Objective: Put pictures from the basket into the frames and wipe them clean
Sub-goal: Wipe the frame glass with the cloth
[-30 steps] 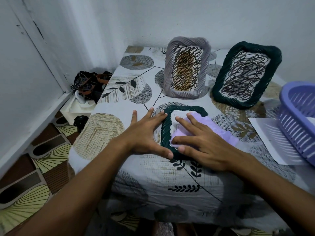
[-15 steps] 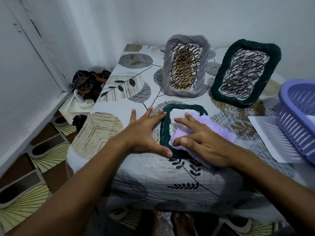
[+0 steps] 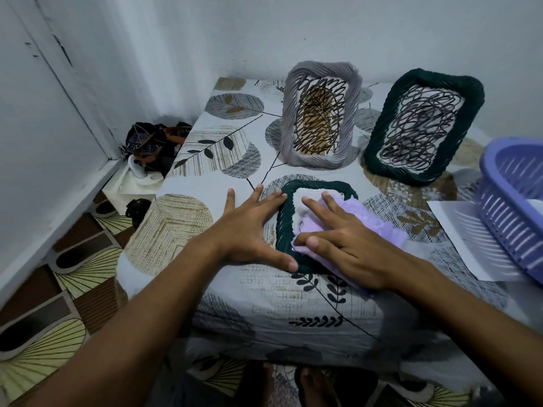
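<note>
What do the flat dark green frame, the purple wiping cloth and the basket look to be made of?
Dark green frame: seemingly wound cord or yarn, matte; twisted ridges run along its border.
Purple cloth: soft textile, probably microfibre; fuzzy and crumpled.
Basket: moulded lavender plastic, smooth, with a slotted wall.

Both arms reach forward; left hand (image 3: 249, 227) lies flat, fingers spread, right hand (image 3: 346, 239) flat, fingers straight.
</note>
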`<action>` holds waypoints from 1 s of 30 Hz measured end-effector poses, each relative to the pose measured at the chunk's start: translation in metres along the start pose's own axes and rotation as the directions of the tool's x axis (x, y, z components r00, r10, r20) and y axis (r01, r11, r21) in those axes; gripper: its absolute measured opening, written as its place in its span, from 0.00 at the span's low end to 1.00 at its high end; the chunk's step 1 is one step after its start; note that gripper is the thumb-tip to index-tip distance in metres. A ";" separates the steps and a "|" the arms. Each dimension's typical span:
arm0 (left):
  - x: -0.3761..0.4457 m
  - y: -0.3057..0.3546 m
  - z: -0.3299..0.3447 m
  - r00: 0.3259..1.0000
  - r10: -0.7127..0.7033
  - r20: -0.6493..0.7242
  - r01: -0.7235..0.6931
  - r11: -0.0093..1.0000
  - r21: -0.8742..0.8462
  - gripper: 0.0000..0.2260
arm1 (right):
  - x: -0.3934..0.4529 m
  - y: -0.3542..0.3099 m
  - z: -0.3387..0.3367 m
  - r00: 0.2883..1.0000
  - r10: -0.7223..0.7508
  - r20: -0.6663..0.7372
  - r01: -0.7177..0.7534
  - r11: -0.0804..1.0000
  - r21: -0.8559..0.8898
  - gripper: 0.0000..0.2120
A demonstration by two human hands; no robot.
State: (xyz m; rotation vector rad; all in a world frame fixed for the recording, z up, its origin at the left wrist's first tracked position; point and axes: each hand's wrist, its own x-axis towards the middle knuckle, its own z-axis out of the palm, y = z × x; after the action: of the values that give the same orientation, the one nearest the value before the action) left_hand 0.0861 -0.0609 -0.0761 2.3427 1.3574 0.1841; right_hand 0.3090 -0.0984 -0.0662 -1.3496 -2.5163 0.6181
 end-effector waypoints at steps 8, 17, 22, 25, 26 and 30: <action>0.000 -0.001 0.001 1.000 0.000 -0.002 0.000 1.000 0.001 0.59 | 0.000 -0.006 0.000 0.996 0.093 -0.008 -0.094 0.994 -0.056 0.37; 0.000 -0.001 0.001 1.000 -0.003 -0.007 0.003 1.000 -0.020 0.59 | -0.001 0.000 -0.004 0.998 0.036 0.060 -0.038 0.999 0.034 0.39; -0.001 -0.001 0.001 1.000 -0.012 -0.005 0.012 1.000 -0.013 0.59 | -0.002 0.001 -0.005 0.996 0.010 0.089 -0.014 0.999 0.051 0.40; -0.001 0.000 0.000 1.000 -0.016 -0.003 0.016 1.000 -0.014 0.60 | -0.002 0.005 -0.009 0.998 0.002 0.067 -0.011 0.991 0.131 0.39; -0.001 0.001 0.000 1.000 -0.016 -0.002 0.016 1.000 -0.015 0.60 | -0.002 0.006 -0.009 0.998 -0.002 0.061 -0.007 0.990 0.143 0.37; -0.001 0.002 0.000 1.000 -0.018 -0.002 0.018 1.000 -0.009 0.59 | -0.003 0.007 -0.007 0.998 -0.006 0.064 -0.004 0.987 0.160 0.36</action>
State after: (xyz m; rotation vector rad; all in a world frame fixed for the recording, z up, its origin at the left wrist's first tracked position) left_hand 0.0866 -0.0624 -0.0751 2.3228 1.3748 0.1864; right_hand 0.3181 -0.0954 -0.0627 -1.2903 -2.4558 0.8568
